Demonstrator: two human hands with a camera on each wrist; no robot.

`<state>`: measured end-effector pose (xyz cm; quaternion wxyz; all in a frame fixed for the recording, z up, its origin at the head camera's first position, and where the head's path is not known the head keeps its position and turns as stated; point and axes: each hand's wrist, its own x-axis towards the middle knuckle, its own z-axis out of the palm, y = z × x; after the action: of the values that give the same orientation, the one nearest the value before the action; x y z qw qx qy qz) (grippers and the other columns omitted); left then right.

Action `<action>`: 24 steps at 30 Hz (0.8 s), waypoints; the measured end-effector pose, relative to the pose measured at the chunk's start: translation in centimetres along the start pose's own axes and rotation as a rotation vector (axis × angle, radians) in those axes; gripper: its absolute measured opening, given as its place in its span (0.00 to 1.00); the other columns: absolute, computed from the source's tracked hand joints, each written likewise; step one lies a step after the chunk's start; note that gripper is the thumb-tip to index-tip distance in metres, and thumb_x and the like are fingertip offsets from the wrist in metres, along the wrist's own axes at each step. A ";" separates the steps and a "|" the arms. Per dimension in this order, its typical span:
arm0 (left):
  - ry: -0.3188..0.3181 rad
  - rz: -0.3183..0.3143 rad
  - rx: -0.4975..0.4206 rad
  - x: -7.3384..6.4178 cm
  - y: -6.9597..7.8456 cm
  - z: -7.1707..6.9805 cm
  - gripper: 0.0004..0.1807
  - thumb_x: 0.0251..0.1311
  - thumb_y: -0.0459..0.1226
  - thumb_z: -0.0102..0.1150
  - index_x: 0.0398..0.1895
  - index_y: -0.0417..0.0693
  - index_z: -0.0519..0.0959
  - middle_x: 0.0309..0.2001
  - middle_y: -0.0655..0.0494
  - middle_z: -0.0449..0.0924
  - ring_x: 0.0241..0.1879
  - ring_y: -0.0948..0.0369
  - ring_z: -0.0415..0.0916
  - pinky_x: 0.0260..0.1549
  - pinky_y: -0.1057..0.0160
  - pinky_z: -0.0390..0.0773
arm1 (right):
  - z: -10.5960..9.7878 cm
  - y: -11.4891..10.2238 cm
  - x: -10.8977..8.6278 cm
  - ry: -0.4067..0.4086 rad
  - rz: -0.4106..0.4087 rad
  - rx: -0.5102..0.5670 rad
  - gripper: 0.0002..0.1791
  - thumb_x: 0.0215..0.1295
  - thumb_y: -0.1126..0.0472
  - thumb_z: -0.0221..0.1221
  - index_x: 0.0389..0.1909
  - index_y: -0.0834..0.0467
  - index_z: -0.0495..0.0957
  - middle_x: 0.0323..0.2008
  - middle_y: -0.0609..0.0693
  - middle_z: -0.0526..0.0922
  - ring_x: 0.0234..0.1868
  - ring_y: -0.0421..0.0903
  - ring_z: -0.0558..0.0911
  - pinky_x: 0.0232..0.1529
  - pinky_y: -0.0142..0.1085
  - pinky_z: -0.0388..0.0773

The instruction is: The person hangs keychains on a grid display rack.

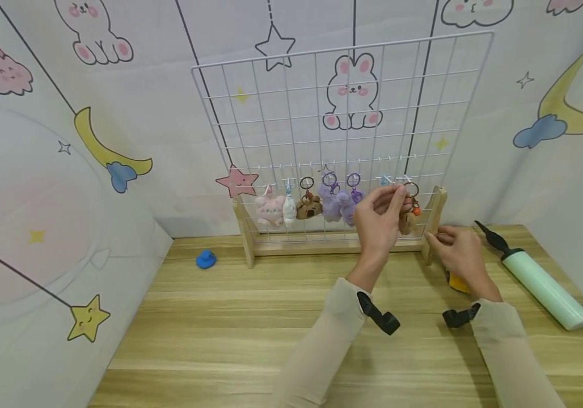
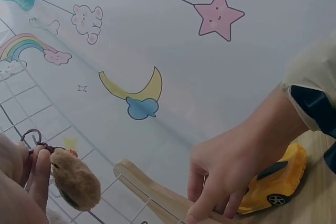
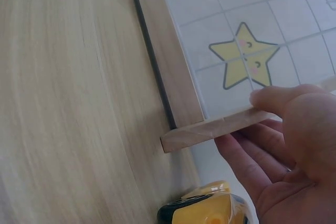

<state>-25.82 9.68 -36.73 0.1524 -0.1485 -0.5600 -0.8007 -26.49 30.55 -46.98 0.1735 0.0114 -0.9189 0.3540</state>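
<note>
A white wire grid rack [image 1: 342, 136] stands upright in a wooden stand [image 1: 312, 247]. At its right end, my left hand [image 1: 379, 221] pinches a brown plush keychain [image 2: 76, 179] near the top, close in front of the wires. The keychain has a metal ring [image 1: 412, 189] and a small orange bead [image 1: 416, 211]. My right hand [image 3: 294, 145] grips the stand's right wooden post [image 3: 210, 128], thumb on one side and fingers on the other. Left of my left hand hang a pink plush [image 1: 270, 211], a white one [image 1: 289, 211], a brown bear [image 1: 309, 207] and purple plushes [image 1: 331, 207].
A yellow toy car [image 2: 278, 179] sits on the table beside my right hand. Farther right lies a mint-green hand pump [image 1: 546, 289] with a black nozzle. A small blue duck [image 1: 206, 259] is left of the stand. Patterned cloth walls [image 1: 118, 113] enclose the wooden table [image 1: 210, 328].
</note>
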 end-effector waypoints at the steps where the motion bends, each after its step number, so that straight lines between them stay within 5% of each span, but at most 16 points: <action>1: 0.004 -0.003 -0.009 0.0 0.0 0.1 0.11 0.75 0.36 0.67 0.51 0.37 0.88 0.43 0.38 0.92 0.36 0.66 0.91 0.42 0.63 0.92 | 0.0 -0.1 0.0 -0.006 0.005 0.002 0.32 0.79 0.49 0.63 0.63 0.77 0.79 0.53 0.72 0.87 0.55 0.70 0.88 0.54 0.65 0.85; 7: 0.000 -0.020 -0.061 -0.1 -0.2 0.3 0.09 0.74 0.34 0.67 0.49 0.36 0.88 0.43 0.36 0.92 0.39 0.53 0.94 0.42 0.62 0.92 | -0.1 -0.1 0.0 -0.038 0.028 0.015 0.34 0.81 0.47 0.61 0.66 0.77 0.77 0.57 0.73 0.85 0.57 0.70 0.87 0.54 0.64 0.85; 18: 0.002 -0.058 -0.047 -0.1 -0.4 0.0 0.10 0.74 0.32 0.67 0.51 0.34 0.88 0.45 0.36 0.91 0.43 0.48 0.94 0.44 0.62 0.92 | 0.0 -0.1 0.0 -0.035 0.022 0.006 0.35 0.81 0.47 0.61 0.66 0.77 0.77 0.56 0.72 0.85 0.56 0.70 0.87 0.53 0.64 0.86; 24: -0.004 -0.026 0.063 -0.7 -0.6 -1.8 0.12 0.75 0.36 0.67 0.54 0.38 0.88 0.49 0.39 0.91 0.46 0.57 0.92 0.47 0.64 0.91 | 0.0 0.0 0.0 -0.037 0.030 0.011 0.36 0.81 0.46 0.61 0.66 0.77 0.77 0.57 0.72 0.85 0.57 0.70 0.87 0.56 0.65 0.85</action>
<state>-25.57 8.26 -38.06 0.1454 -0.1377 -0.5872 -0.7843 -26.50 30.54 -46.96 0.1513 0.0050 -0.9202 0.3611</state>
